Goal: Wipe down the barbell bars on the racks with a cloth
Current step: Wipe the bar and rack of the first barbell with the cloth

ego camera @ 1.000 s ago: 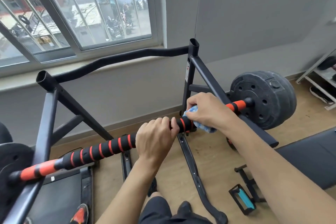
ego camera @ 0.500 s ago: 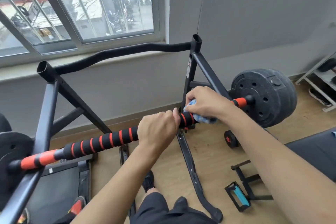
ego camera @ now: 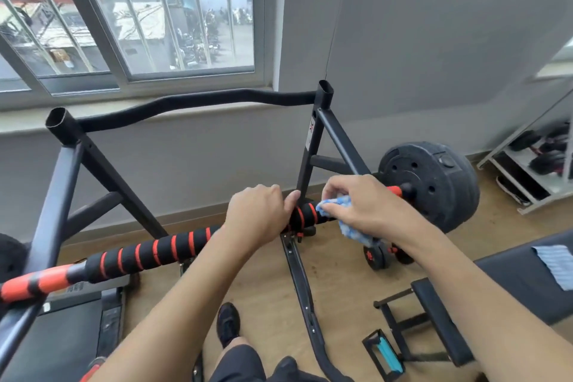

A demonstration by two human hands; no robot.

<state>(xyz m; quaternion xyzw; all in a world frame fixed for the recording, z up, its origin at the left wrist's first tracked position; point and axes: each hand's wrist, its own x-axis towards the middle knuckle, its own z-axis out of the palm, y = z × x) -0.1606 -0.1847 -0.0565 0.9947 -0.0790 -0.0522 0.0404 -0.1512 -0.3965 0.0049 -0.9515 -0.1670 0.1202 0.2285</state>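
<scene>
1. The barbell bar (ego camera: 155, 253) lies across the black rack (ego camera: 311, 161). It runs from its orange end at the lower left, up past the middle of the view, to the weight plate (ego camera: 434, 183) on the right. Black foam with orange rings covers most of its length.

2. The left hand (ego camera: 257, 217) grips the bar from above near its middle. Its fingers are curled over the foam and the thumb points along the bar toward the other hand. This grip is probably there to stop the bar rolling or sliding on the rack under the rubbing.

3. The right hand (ego camera: 366, 205) sits just beside the left, on the stretch of bar nearer the plate. Its fingers are bent round a blue-and-white cloth (ego camera: 334, 206) and press it onto the foam. A loose fold of cloth hangs below the palm.

4. The cloth seems to wrap part of the way round the bar, so one pass would likely clean the top and sides together. The underside is hidden, so contact there cannot be judged.

5. The wiping appears to be mid-way on this bar. The long ringed section to the left of the left hand is bare of cloth, and whether it has been cleaned cannot be told.

6. The foam ridges could snag the cloth, so a firm, even slide would suit the next pass.
</scene>
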